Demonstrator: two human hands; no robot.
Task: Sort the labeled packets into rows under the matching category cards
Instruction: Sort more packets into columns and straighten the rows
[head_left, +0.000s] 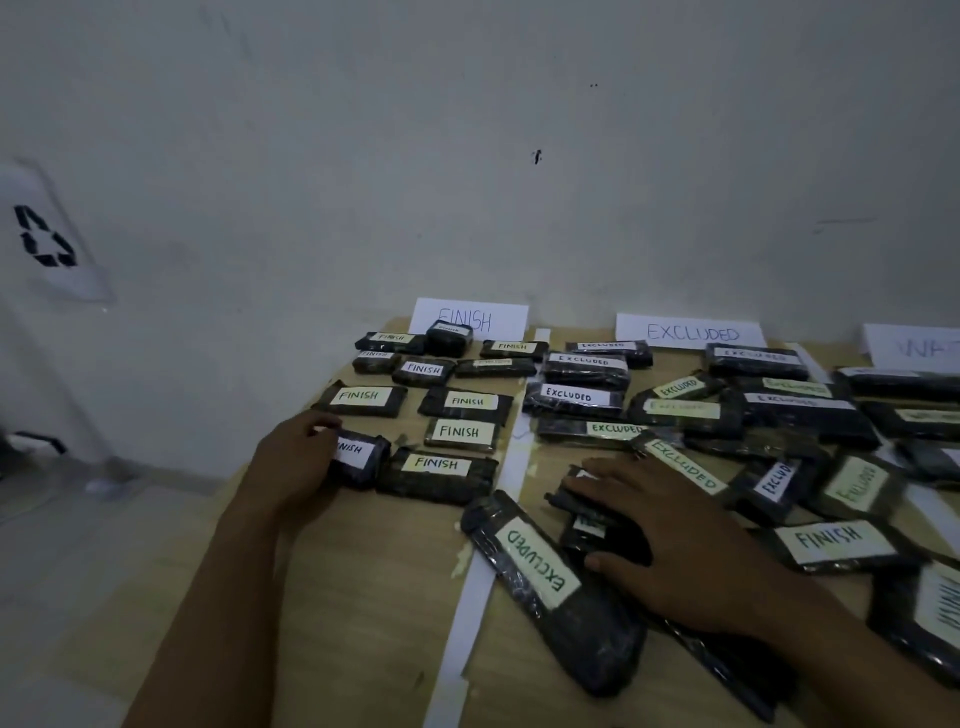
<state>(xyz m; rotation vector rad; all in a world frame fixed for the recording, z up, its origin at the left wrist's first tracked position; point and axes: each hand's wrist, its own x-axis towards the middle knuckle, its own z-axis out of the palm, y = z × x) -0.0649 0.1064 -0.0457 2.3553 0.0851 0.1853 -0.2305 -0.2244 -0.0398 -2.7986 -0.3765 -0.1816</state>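
Head view: left hand (296, 460) grips a FINISH packet (359, 457); right hand (675, 535), fingers (608, 480) straight, presses dark packets (582, 530).

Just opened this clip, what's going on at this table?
A person is sorting dark labeled packets on a wooden table. The left hand grips a small FINISH packet at the near edge of the group under the FINISH card. The right hand rests flat on an unsorted dark packet right of the white paper strip. The sort is unfinished: a stray FINISH packet lies on the side of the EXCLUDED card, and a slanted EXCLUDED packet lies partly over the strip.
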